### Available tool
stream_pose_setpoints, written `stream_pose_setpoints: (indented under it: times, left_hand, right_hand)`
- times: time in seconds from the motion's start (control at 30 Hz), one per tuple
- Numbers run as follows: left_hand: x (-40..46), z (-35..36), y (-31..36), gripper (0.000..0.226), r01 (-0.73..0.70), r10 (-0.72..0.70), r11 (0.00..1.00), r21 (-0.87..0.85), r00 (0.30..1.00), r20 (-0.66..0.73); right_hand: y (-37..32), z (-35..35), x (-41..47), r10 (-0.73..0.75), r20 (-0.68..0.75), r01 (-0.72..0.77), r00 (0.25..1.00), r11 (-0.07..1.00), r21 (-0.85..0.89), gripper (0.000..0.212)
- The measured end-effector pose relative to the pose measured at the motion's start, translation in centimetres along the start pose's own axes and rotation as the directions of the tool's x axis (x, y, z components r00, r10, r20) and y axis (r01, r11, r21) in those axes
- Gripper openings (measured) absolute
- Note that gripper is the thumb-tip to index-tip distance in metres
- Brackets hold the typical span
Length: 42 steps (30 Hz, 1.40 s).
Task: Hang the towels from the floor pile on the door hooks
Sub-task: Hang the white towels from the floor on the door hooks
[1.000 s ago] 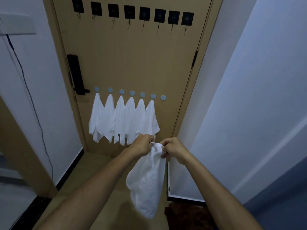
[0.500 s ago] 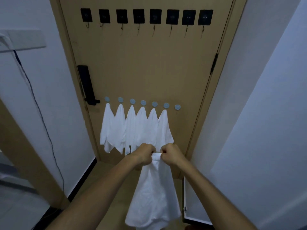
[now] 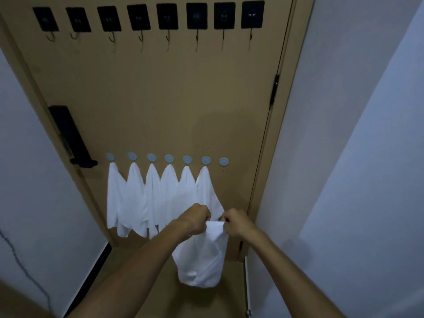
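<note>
Left hand [image 3: 197,218] and right hand [image 3: 236,222] both pinch a white towel's [image 3: 202,260] top edge; six towels [image 3: 160,198] hung beyond, last blue hook [image 3: 223,162] up-right bare.

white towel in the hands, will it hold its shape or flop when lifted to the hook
Probably floppy: the white towel sags in a loose bag below the left hand and right hand. Likely light, since pinches at its top edge carry it.

I see a white towel [image 3: 202,260] hanging limp below six white towels [image 3: 160,198] on the door's [image 3: 160,99] blue hooks [image 3: 168,158]; the seventh hook [image 3: 223,161] is bare.
</note>
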<state>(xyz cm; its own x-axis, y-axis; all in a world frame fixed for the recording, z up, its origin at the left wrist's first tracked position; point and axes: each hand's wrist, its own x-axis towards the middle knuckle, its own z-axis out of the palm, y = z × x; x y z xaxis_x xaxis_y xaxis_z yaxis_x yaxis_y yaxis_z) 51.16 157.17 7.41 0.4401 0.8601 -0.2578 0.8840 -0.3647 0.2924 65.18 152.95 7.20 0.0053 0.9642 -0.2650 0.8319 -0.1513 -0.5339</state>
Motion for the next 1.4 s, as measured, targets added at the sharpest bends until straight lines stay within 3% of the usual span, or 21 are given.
stream_pose_setpoints:
  times: [0.2,0.3,0.4,0.57,0.8,0.93,1.17,1.27,1.4]
  left_hand:
    - [3.3,-1.6,-0.8,0.022,-0.069,0.066,0.997,0.031,0.994,0.084]
    - [4.2,-2.0,-1.4,0.013,-0.110,0.109,0.994,0.012,0.992,0.065]
    - [5.2,-2.2,-1.6,0.022,-0.126,0.129,0.991,-0.037,0.988,0.085]
    - [7.6,-2.2,-1.9,0.038,-0.085,0.104,0.972,-0.220,0.992,0.078]
    - [13.3,-2.4,-3.0,0.022,-0.113,0.164,0.931,-0.346,0.979,0.121]
    - [17.6,-2.6,-4.0,0.023,-0.140,0.206,0.945,-0.295,0.957,0.203]
    - [24.1,-2.2,-6.2,0.014,-0.227,0.260,0.964,-0.142,0.916,0.305]
    - [26.7,-1.5,-7.3,0.020,-0.310,0.354,0.930,-0.196,0.898,0.261]
    - [28.7,-1.7,-7.7,0.029,-0.312,0.349,0.929,-0.200,0.919,0.185]
  right_hand:
    - [0.3,-0.9,3.5,-0.012,0.002,0.012,1.000,1.000,0.027,0.032]
    - [0.4,-1.0,5.1,0.002,-0.013,-0.003,1.000,1.000,-0.018,0.021]
    - [0.7,-1.4,6.4,-0.011,-0.001,0.011,1.000,1.000,-0.029,0.016]
    - [2.1,-1.8,8.0,-0.069,-0.061,0.074,0.996,0.994,0.083,0.031]
    - [4.7,-2.8,11.7,-0.044,-0.105,0.064,0.993,0.979,0.195,0.020]
    - [5.6,-3.0,15.0,0.063,-0.072,-0.042,0.995,0.965,0.258,0.029]
    - [6.1,-3.9,20.7,0.176,-0.011,-0.170,0.984,0.965,0.198,0.025]
    - [6.4,-3.8,22.6,0.205,0.014,-0.204,0.979,0.962,0.179,0.028]
    - [7.1,-3.7,24.7,0.196,-0.052,-0.187,0.979,0.972,0.139,0.025]
